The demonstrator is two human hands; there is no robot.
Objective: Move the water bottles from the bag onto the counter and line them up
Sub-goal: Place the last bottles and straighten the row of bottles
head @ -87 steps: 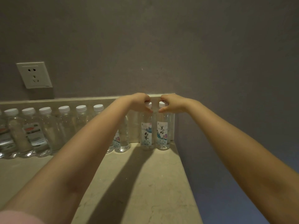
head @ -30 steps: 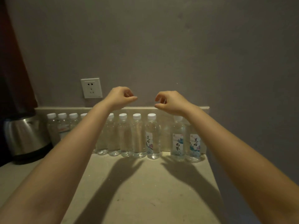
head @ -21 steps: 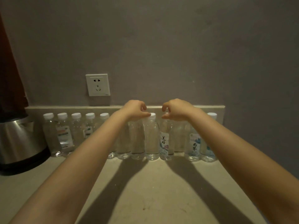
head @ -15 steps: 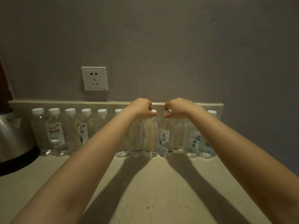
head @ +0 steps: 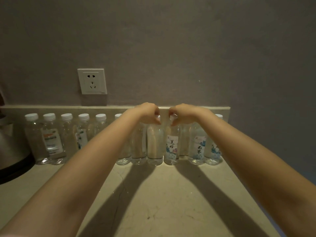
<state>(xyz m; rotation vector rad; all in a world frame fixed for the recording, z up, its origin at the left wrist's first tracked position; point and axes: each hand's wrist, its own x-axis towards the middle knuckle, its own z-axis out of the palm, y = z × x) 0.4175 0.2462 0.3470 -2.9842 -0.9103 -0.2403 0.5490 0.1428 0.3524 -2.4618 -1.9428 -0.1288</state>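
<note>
Hands, raised a second ago, now down mid-frame | left hand [head: 147, 113] grip pinches cap of white-capped clear plastic bottle [head: 154, 144] | right hand [head: 182, 113] grip pinches cap of blue-labelled clear bottle [head: 171, 147] | bottle row [head: 51, 141] upright on beige stone surface [head: 171, 194] | likely final straightening

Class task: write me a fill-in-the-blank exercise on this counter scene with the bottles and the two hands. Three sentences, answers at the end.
The left hand pinches the plain bottle and the right hand the labelled bottle, each by its ____.
Every cap that shows in the row of bottles is coloured ____.
The wall socket sits to the ____ of both hands.
Missing words: cap; white; left.
</note>
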